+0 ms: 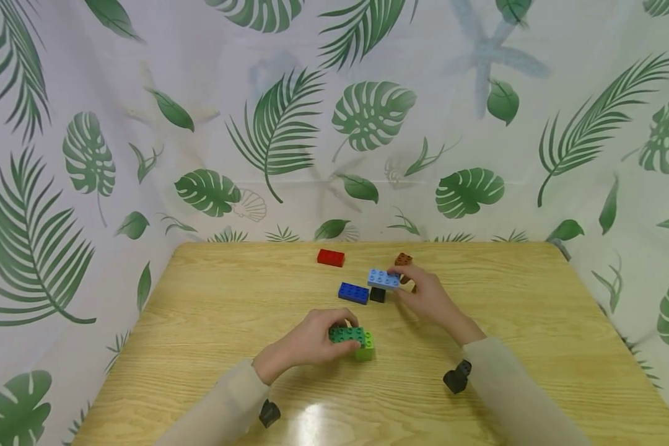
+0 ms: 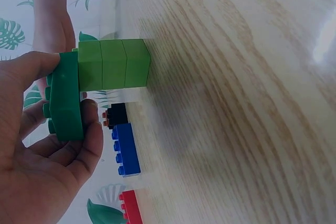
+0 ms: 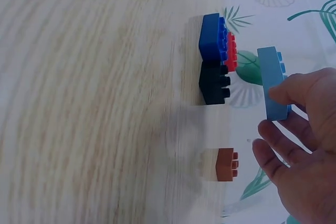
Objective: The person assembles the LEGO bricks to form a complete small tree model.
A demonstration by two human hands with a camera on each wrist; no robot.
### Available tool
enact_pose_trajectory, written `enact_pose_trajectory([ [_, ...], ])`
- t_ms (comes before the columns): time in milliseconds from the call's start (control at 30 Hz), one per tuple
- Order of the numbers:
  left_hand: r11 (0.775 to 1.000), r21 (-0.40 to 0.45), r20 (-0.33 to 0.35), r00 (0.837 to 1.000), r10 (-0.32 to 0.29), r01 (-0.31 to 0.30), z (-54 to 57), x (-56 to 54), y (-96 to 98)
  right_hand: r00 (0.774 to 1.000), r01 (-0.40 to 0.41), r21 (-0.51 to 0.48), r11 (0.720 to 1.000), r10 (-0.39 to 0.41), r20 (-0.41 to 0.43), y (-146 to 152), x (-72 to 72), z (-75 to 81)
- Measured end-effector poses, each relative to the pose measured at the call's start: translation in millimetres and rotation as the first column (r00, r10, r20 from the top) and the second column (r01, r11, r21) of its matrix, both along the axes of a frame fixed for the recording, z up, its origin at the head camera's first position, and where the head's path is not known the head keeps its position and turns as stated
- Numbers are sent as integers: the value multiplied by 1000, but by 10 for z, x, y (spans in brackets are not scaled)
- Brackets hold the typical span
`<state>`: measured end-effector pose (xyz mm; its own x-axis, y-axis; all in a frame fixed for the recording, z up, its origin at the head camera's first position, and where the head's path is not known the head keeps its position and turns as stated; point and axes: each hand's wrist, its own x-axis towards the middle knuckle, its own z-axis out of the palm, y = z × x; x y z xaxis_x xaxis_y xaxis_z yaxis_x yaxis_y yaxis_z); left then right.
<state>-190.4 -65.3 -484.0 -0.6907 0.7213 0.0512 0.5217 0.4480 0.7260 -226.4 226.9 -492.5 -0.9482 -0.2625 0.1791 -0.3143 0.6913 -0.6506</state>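
My left hand (image 1: 318,341) grips a dark green toy brick (image 2: 67,100) between thumb and fingers. One end of that brick sits on top of a light green stack (image 2: 113,65) of three small bricks, and its other end sticks out sideways in the fingers. Farther back on the right, my right hand (image 1: 430,301) pinches a light blue brick (image 3: 272,80) by one end. That brick is raised above the table, studs up, over a black brick (image 1: 377,295). Right beside the black one lies a dark blue brick (image 1: 354,293).
A red brick (image 1: 331,257) lies near the back edge of the wooden table (image 1: 228,285). Just behind my right fingers is a brown brick (image 1: 403,259). A leaf-patterned curtain (image 1: 301,217) hangs behind the table.
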Motion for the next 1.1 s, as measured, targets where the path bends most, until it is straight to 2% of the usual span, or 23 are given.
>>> enact_pose_trajectory([
  [300,1000,-16,12,1000,4,-4,-14,-9,0,998,-58,-34,998,57,-30,28,220,85],
  [633,1000,-25,11,1000,15,-14,1,-7,0,995,-101,-49,994,102,20,29,453,204],
  [1100,1000,-28,4,1000,9,-9,20,-7,-3,980,-195,-72,978,198,29,10,644,190],
])
